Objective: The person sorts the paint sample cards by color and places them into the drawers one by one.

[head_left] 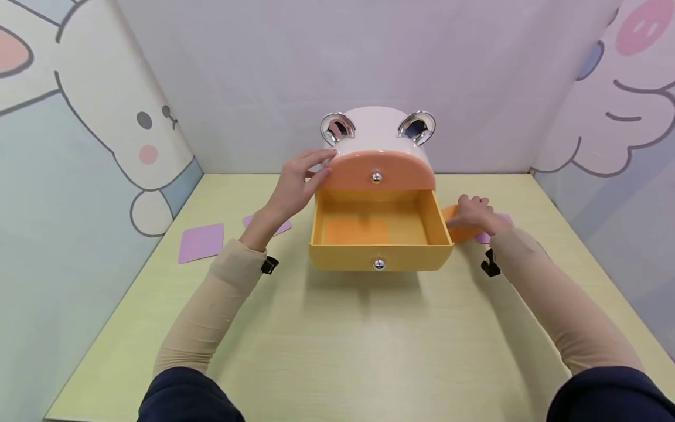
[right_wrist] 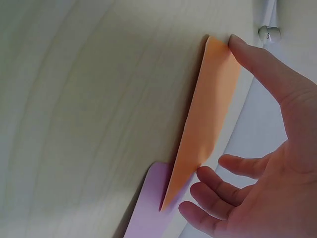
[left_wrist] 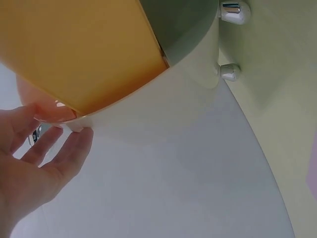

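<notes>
A frog-like white drawer box [head_left: 377, 129] with silvery ring eyes stands at the back of the table. Its lower yellow drawer [head_left: 382, 258] is pulled out, with an orange card [head_left: 355, 232] lying inside. The coral upper drawer [head_left: 353, 170] is closed. My left hand [head_left: 296, 183] rests its fingertips against the box's upper left edge; in the left wrist view those fingers [left_wrist: 78, 144] touch the white shell. Right of the box, my right hand [head_left: 473, 214] holds a second orange card [right_wrist: 210, 109] between thumb and fingers. That card is tilted, overlapping a purple card [right_wrist: 151, 203].
Two purple cards lie left of the box, one farther out [head_left: 201, 243] and another [head_left: 282, 228] partly behind my left wrist. Cartoon-printed side walls [head_left: 63, 264] and a plain back wall [head_left: 263, 76] enclose the table [head_left: 364, 351].
</notes>
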`<state>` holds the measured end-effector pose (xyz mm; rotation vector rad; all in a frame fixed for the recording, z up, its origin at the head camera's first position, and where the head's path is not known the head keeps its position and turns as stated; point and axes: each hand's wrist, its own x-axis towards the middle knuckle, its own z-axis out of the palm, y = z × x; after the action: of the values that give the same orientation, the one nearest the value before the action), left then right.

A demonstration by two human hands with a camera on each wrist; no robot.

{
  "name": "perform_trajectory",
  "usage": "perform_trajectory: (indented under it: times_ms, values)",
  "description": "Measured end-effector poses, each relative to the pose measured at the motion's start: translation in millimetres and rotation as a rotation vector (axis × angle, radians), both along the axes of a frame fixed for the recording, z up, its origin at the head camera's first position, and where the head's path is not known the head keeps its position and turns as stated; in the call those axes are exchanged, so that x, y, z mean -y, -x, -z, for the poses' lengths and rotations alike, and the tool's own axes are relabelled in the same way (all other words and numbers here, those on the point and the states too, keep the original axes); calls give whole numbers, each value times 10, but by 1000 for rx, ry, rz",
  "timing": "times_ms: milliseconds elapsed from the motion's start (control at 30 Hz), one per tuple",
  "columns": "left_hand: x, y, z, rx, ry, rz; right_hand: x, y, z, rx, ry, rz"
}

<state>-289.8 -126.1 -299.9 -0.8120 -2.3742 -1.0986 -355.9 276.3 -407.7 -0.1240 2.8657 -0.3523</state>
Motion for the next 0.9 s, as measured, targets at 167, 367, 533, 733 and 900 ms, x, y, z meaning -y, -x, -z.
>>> perform_trajectory:
  times_ms: [167, 367, 533, 733, 900]
  values:
    - [1, -5, -13, -1, 10, -6, -2, 27, 10, 7, 9, 9]
    - [4, -13, -14, -1, 10, -10, 30, -8, -4, -12, 11, -5]
    - [4, -22, -17, 4, 10, -12, 70, -28, -3, -57, 6, 0]
    - [5, -21, -20, 5, 9, -10, 123, -74, -31, -96, -25, -17]
    - [3, -33, -18, 13, 10, -15, 141, -94, -44, -108, -73, -68]
